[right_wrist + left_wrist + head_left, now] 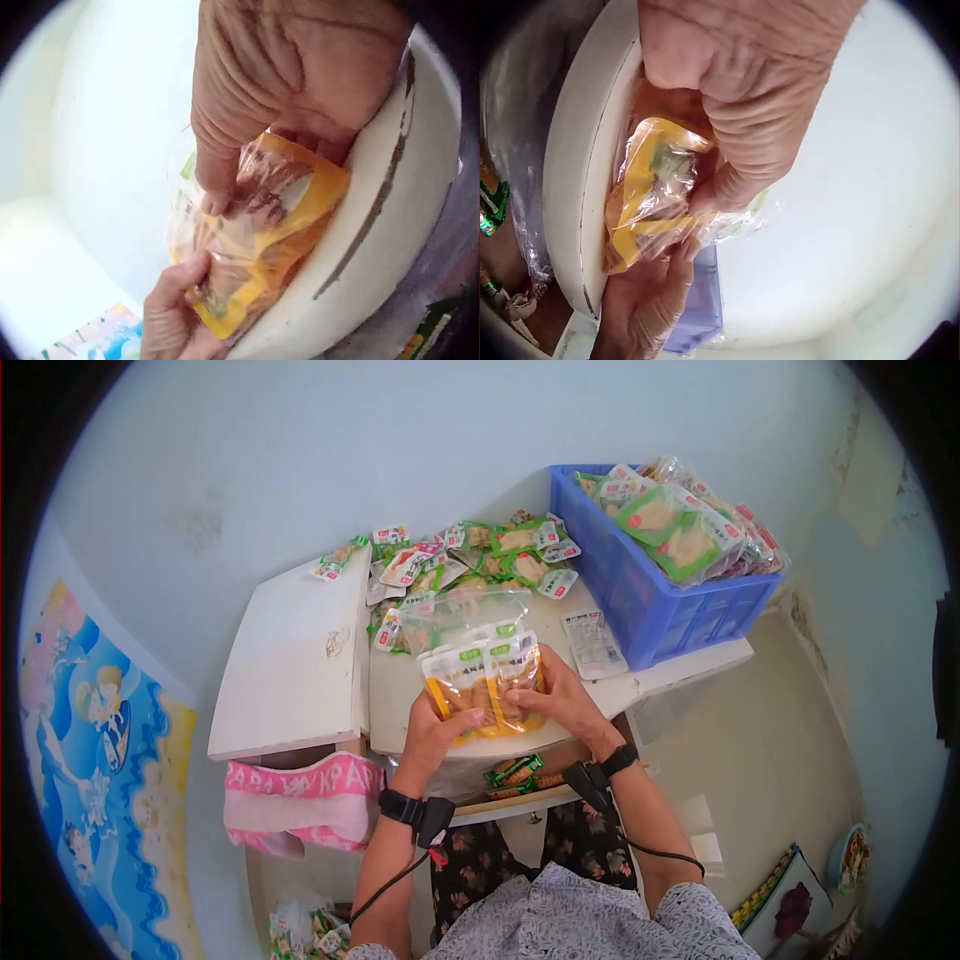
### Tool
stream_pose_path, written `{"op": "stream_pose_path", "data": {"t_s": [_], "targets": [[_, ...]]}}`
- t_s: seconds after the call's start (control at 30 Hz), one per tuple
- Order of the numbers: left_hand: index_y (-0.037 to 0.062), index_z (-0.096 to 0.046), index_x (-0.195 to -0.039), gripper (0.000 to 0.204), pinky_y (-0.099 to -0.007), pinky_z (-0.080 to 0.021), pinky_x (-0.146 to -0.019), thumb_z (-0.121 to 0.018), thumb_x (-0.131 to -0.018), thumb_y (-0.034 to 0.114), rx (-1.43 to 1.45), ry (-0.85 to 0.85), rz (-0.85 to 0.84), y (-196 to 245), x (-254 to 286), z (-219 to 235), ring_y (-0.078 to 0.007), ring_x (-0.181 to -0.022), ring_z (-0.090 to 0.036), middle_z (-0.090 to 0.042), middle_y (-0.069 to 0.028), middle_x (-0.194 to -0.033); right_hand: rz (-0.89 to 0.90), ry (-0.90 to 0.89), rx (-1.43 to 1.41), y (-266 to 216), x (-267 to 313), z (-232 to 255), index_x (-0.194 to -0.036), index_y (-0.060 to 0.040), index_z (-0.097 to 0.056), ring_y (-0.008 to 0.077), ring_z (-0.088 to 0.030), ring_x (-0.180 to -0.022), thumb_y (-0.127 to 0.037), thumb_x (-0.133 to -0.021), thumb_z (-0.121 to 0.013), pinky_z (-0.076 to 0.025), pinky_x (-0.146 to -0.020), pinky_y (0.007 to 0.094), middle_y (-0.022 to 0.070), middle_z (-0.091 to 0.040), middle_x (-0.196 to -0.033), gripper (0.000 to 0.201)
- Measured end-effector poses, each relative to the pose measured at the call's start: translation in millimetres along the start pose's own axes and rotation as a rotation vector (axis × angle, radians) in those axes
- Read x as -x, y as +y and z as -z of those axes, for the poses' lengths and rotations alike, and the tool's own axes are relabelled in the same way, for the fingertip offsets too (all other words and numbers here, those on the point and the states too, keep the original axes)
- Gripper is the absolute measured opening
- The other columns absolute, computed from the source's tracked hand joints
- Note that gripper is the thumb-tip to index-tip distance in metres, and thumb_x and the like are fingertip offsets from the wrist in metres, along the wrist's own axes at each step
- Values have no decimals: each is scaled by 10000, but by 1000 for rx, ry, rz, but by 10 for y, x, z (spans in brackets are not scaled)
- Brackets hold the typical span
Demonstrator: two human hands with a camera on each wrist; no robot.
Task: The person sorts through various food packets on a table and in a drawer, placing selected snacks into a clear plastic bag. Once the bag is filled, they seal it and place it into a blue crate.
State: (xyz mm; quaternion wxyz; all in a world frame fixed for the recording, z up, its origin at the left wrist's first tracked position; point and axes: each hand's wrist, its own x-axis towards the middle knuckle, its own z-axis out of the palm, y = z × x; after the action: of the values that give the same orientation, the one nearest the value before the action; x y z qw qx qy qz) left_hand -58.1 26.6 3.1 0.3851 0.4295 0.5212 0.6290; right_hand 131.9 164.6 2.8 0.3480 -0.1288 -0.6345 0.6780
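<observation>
Both hands hold a clear plastic bag (pixel 475 608) with two yellow-and-white food packets (pixel 462 678) side by side inside it. My left hand (pixel 434 736) grips the lower left side, its thumb pressed on the front. On the lower right side is my right hand (pixel 568 702), thumb likewise across the front and fingers behind. In the left wrist view the packets' yellow edges (pixel 634 217) show through shiny film close to the table's front edge. The right wrist view shows both thumbs on the crinkled film (pixel 247 225). The bag's loose upper part stands above the packets.
Several green-and-white food packets (pixel 470 555) lie heaped at the back of the white table (pixel 290 650). A blue crate (pixel 665 615) full of bagged packets stands back right, a pale packet (pixel 594 644) beside it. Below, an open drawer (pixel 470 812) holds green-wrapped snacks; a pink towel (pixel 300 800) hangs left.
</observation>
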Motion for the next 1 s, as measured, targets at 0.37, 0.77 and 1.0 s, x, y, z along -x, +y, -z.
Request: {"op": "stream_pose_path", "data": {"t_s": [0.37,0.77,1.0], "targets": [[-23,-584,-1304,534,-309,-547,-931,-812,-825,38,-35,-97,-24,56,87,-9,-161,-1072,-670,-692,-77,-1182,-104,-47,-80,-8,79,95,-1426,-13,-515,121,-599,-1184,-52,-784,-868,-489,-1038,298,42,-643,-1306,734],[-16,-697,-1229,314,-310,-542,-956,-734,-934,84,-277,-37,-301,580,-46,-31,-123,-1087,-658,-716,-102,-1230,55,-7,66,-441,-51,39,-1402,-14,-602,111,-631,-1113,-112,-893,-800,-515,-976,290,53,-680,-1273,554],[-15,-744,-1154,206,-301,-529,-973,-654,-1017,111,-77,56,-368,937,-281,30,-150,-1028,-708,-771,-103,-1086,261,21,156,-1064,-363,72,-1092,12,-759,83,-656,-937,-91,-986,-701,-529,-861,261,26,-749,-997,158]]}}
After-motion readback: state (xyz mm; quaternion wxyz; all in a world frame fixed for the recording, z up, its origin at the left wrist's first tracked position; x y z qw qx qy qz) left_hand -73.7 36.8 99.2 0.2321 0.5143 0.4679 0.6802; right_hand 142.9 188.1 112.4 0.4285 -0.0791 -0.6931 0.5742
